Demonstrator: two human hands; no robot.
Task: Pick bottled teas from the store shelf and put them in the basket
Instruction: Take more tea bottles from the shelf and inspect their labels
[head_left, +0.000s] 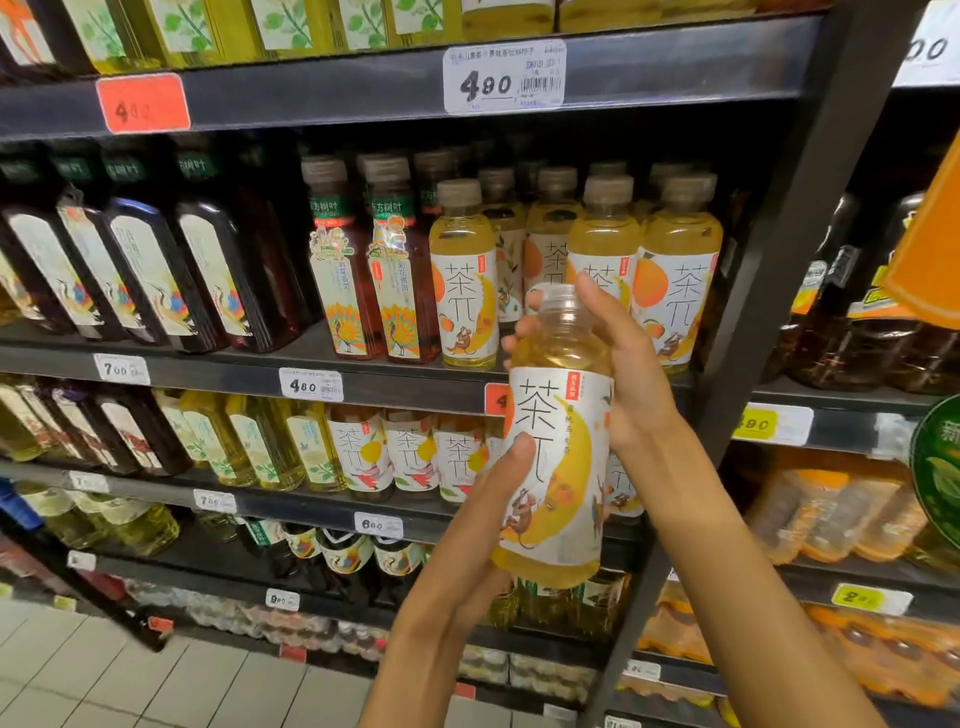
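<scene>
The yellow tea bottle (558, 447) was upright in front of the shelf (395, 387), off its boards. The right hand (623, 374) wrapped its neck and shoulder; the left hand (483, 525) cupped its lower label, thumb pressed flat.

Head-worn view, close, facing the store shelf (395, 88) slightly upward.

Red price tag (143, 103) digits blurred
</scene>
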